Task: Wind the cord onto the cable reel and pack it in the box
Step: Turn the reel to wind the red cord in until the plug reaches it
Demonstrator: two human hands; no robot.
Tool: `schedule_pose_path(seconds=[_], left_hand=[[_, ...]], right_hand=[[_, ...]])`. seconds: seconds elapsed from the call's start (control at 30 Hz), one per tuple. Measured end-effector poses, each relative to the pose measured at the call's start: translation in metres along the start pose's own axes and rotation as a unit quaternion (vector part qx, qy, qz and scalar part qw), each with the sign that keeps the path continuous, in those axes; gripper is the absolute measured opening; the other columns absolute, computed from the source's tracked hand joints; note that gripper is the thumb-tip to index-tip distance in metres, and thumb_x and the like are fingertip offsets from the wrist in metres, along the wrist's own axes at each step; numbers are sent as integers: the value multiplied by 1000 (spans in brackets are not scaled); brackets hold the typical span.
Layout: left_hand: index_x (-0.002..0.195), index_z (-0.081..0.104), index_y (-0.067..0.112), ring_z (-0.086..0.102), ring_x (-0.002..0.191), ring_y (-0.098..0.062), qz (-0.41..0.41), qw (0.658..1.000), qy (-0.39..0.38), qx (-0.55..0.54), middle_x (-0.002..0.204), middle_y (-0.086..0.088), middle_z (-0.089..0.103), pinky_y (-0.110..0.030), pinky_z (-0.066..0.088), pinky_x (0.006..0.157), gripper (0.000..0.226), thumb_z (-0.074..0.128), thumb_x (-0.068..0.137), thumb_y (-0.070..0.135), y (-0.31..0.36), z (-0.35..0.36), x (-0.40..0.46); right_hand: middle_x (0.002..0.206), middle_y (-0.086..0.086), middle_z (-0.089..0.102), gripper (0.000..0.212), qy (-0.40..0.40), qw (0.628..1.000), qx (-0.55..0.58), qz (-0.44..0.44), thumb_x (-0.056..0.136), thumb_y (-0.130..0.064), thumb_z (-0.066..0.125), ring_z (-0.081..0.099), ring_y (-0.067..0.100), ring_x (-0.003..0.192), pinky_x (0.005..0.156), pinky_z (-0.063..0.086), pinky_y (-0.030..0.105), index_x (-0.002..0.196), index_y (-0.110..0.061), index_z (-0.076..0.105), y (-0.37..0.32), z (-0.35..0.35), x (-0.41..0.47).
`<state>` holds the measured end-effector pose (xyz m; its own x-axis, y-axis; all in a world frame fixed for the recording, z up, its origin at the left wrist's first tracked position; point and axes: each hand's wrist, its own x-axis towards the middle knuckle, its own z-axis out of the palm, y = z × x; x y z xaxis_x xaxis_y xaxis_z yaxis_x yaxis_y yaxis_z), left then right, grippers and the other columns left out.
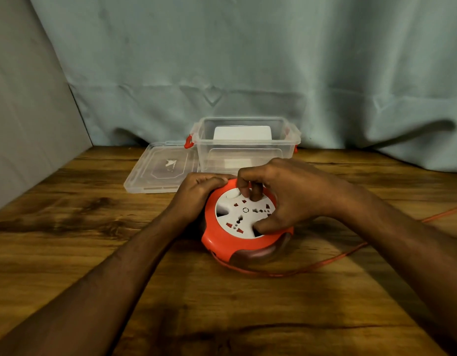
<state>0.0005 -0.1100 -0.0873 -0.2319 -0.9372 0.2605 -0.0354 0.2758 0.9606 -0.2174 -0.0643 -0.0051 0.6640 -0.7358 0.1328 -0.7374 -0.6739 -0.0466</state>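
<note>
An orange cable reel [230, 242] with a white socket face lies flat on the wooden table, at the middle. My left hand [199, 191] grips its far left rim. My right hand [286, 194] rests on the white face, with fingertips and thumb pressed into its recesses. An orange cord [325, 262] leaves the reel's near side, curves right across the table and runs off the right edge. Behind the reel stands a clear plastic box [245, 147] with red latches, open at the top, a white item inside it.
The box's clear lid [160, 167] lies flat on the table to the left of the box. A pale blue cloth [248, 60] hangs behind the table, and a grey panel [24, 124] closes the left side.
</note>
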Motion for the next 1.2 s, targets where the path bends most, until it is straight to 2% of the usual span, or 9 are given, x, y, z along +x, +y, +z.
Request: schedule_pose_path(seconds=[0.1,0.23,0.5,0.67,0.9,1.0,1.07,1.13,1.2], left_hand=[[115,80,11,79,99,-31,4,1000,6,5,106,-13,82,-41,63,88,31,52,103,10,-2,0,0],[118,78,6,78,101,-33,-7,1000,14,7,107,-15,82,-48,62,93,30,53,104,10,-2,0,0],[117,80,12,79,99,-31,-12,999,15,28,106,-11,82,-48,61,93,29,54,104,14,-4,-2,2],[117,80,13,79,99,-30,-18,999,21,32,107,-9,82,-46,62,92,29,54,104,15,-2,-1,1],[114,81,14,79,96,-29,-23,999,19,30,104,-9,83,-42,63,87,29,53,105,13,1,0,0],[105,83,19,80,90,-29,-18,999,25,26,97,-11,83,-39,64,79,32,52,104,12,3,0,-2],[92,85,18,79,80,-28,-10,999,24,37,89,-14,82,-35,63,70,35,53,104,12,5,0,-2],[84,82,10,74,72,-32,-5,998,19,54,83,-21,79,-37,58,65,33,56,103,17,5,0,-2],[78,81,13,72,65,-27,-4,999,11,51,76,-17,78,-30,56,58,35,59,103,22,5,0,-2]], right_hand=[[86,-19,60,45,7,1000,-10,5,65,-58,84,53,-2,80,63,36,28,90,-40,52,0,1,1],[73,-17,59,45,24,999,-18,16,62,-64,83,51,0,70,57,33,28,79,-32,57,1,3,3],[69,-14,60,52,25,999,-5,41,61,-71,85,53,3,69,56,37,27,70,-27,58,1,7,5],[61,-17,48,57,65,997,-33,37,65,-77,78,45,2,63,54,25,23,60,-29,49,-6,15,3],[56,-13,51,59,87,995,-28,34,73,-78,71,46,3,58,53,27,25,60,-23,55,-8,22,6],[65,-17,59,36,90,996,-7,13,78,-62,77,52,-2,61,57,33,24,75,-31,58,-6,15,4],[84,-23,67,26,76,996,36,-16,80,-36,81,57,-9,71,60,34,11,97,-38,61,-3,9,4],[104,-28,68,54,60,996,48,-36,77,-19,81,55,-17,80,58,37,9,121,-38,58,1,7,4],[117,-29,68,76,38,998,43,-39,75,-13,80,57,-9,82,58,34,11,138,-42,49,5,9,5]])
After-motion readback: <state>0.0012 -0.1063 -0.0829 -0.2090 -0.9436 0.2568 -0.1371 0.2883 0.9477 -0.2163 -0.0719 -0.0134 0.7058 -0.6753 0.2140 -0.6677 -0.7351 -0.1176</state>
